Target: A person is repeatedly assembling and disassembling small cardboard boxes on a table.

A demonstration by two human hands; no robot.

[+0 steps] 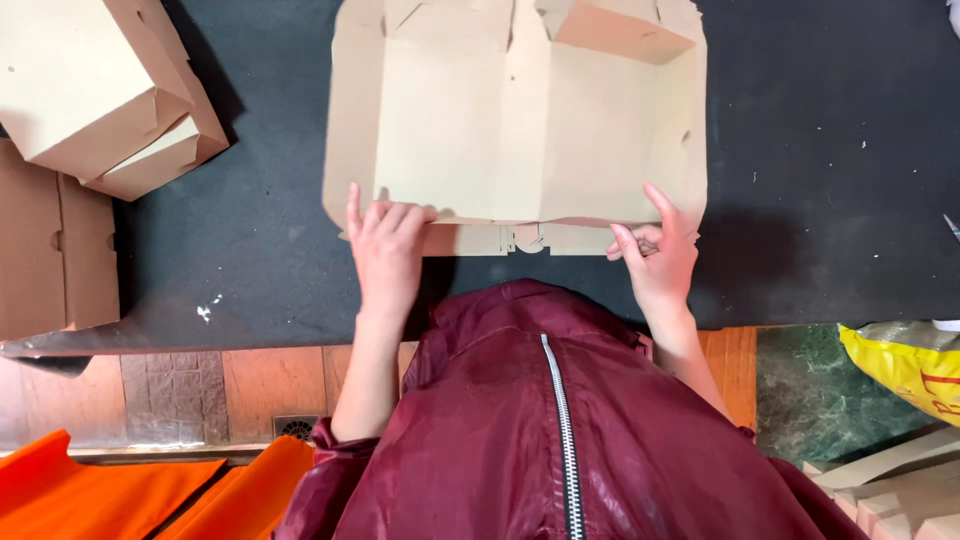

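A flat tan cardboard box blank point(515, 110) lies partly folded on the black table top point(800, 180), its far right flap raised. My left hand point(385, 250) rests on the near left edge of the blank, fingers bent over the near flap. Over at the near right corner, my right hand point(655, 255) has its thumb and fingers pinching that same flap edge. Both hands hold the near flap up from the table. I wear a maroon zipped jacket point(540, 420) that fills the lower middle of the view.
Folded cardboard boxes point(100, 90) are stacked at the far left, with a flat brown one point(55, 250) below them. A yellow bag point(905, 365) and more cardboard point(890, 480) sit at the lower right. Orange fabric point(130, 490) lies at the lower left above a tiled floor.
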